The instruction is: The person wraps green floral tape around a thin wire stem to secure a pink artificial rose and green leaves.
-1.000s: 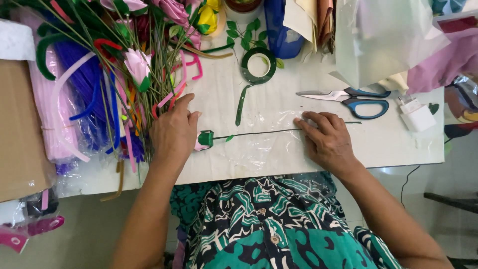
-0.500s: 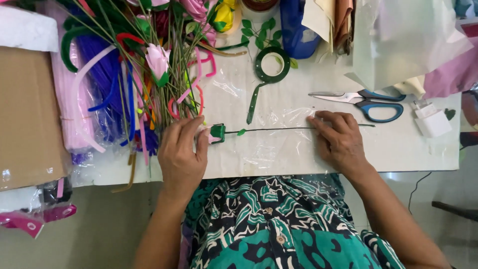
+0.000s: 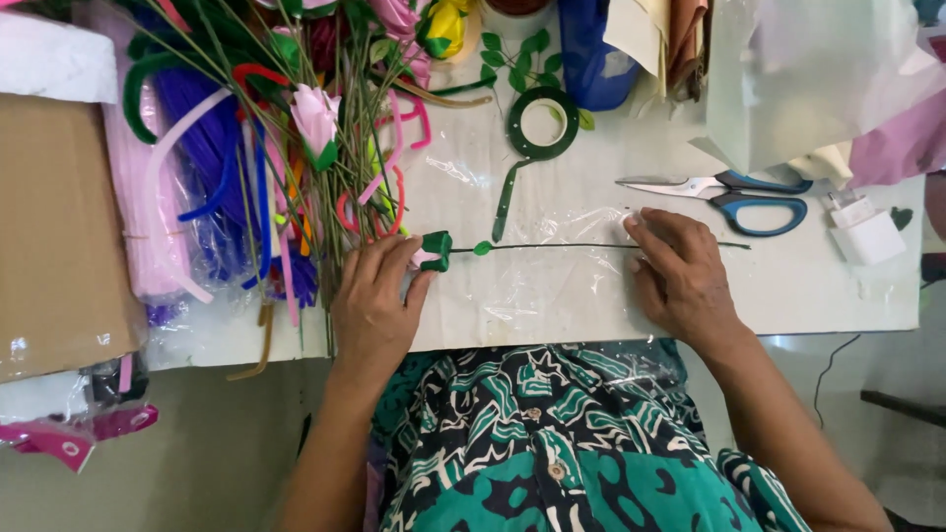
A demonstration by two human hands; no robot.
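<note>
Flower stem [image 3: 581, 246] — bud end pinched by left hand [image 3: 374, 305], middle hidden under right hand [image 3: 680, 276] fingers pressing flat.

White craft surface [image 3: 847, 296] over a pale floor, in soft, even light.

The surface is wrapped in clear plastic film that wrinkles and glints near its front edge. Below it lies a plain grey-beige floor [image 3: 197, 463]. At the right, a thin dark cable [image 3: 823, 379] hangs down beside a dark piece of furniture [image 3: 902, 404].
</note>
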